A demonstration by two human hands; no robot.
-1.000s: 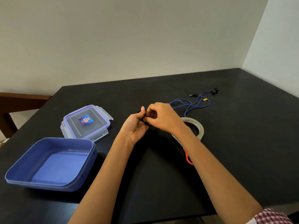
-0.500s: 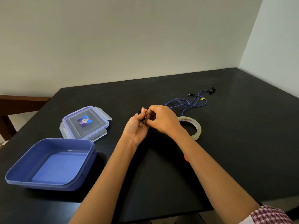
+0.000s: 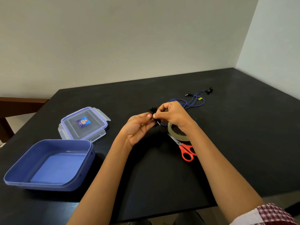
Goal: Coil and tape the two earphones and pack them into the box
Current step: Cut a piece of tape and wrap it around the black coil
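Head view, centre of frame: left hand (image 3: 138, 127) and right hand (image 3: 173, 114), fingertips meeting, fingers curled, both pinching one small bundle of black earphone (image 3: 152, 110) cord held above the counter (image 3: 243, 127); its metal plug tip pokes out beneath the right thumb

Step in hand, as judged: coiling the first earphone, the winding apparently near its end; no tape can be seen on the bundle

Next move, as judged: one hand must keep the coil pinched so it cannot spring loose, while the other goes for tape

- Tape roll (image 3: 176, 135): clear, flat on the counter, just below the right wrist and partly hidden by it
- Scissors (image 3: 186, 151): orange handles, just below the roll, blades pointing towards it
- Blue earphone (image 3: 193, 101): loose and uncoiled, upper right of the hands
- Box (image 3: 48, 185): blue, open, lower left of frame, neither earphone in it
- Lid (image 3: 84, 123): clear with blue rim, flat on the counter, just above the box
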